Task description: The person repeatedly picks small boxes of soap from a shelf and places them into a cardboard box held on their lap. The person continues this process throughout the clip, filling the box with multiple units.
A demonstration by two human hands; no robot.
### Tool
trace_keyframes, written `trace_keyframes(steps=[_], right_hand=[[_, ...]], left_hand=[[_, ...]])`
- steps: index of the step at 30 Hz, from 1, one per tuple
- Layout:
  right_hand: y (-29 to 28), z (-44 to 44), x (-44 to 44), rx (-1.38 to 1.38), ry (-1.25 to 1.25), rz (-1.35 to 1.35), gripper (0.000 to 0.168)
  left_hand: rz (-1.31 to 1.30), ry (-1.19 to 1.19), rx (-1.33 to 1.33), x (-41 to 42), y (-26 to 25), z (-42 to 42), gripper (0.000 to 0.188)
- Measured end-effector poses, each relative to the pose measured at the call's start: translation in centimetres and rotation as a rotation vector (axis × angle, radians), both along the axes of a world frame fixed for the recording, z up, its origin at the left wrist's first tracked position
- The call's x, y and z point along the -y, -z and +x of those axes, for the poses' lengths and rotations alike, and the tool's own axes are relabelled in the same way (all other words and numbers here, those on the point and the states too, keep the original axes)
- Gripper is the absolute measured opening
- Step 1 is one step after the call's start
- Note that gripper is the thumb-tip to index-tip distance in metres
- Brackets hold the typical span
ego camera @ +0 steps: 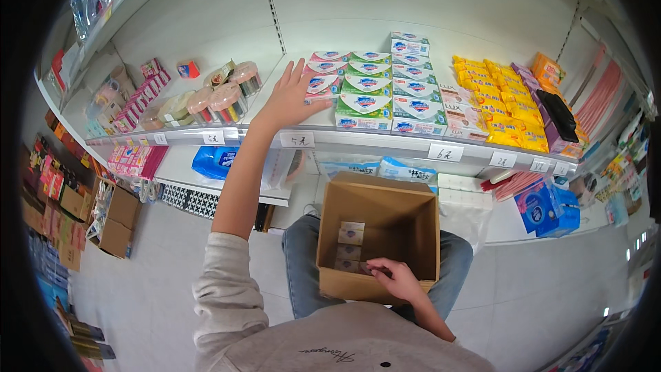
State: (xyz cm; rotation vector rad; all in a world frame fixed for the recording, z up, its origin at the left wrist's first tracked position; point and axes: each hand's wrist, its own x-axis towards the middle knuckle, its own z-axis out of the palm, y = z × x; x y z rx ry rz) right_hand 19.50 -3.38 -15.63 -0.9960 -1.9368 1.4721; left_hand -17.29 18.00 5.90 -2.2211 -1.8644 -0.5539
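Note:
My left hand [292, 95] reaches to the shelf with fingers spread, against the left side of a stack of pink-and-white Safeguard soap boxes [324, 84]; its thumb lies across their front. Green-and-white soap boxes [364, 104] stand in rows just to the right. An open cardboard box [379, 284] rests between my knees, with several small soap boxes [351, 233] along its inner left side. Inside its near edge is my right hand [395, 276], fingers curled beside the lowest small boxes; whether it grips one cannot be told.
Lux soap boxes [465, 123], yellow soap packs [516, 108] and a black object [557, 113] sit farther right. Plastic jars [227, 103] are left of my arm. The shelf edge [372, 142] bears price tags. Tissue packs [462, 199] fill part of the lower shelf.

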Motion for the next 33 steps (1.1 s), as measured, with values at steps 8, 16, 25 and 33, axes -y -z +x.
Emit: trace_keyframes(steps=[8,16,25,33], right_hand=[[0.1,-0.7,0.2,-0.024,0.047,0.051,0.027],[-1.7,-0.6,-0.3,-0.495,0.168,-0.319,0.047],[-2.8,-0.3,-4.2,0.019,0.033,-0.328,0.049],[2.8,-2.8,-13.7,0.767,-0.130,0.134,0.044]], left_hand=[[0.412,-0.016,0.128,3.3,-0.3,0.1,0.074],[0.463,0.107,0.258,17.0,5.9,8.5,0.080],[-0.128,0.208,0.567,23.5,20.8,16.0,0.075],[-0.209,0.186,0.336,23.8,22.3,16.7,0.049]])
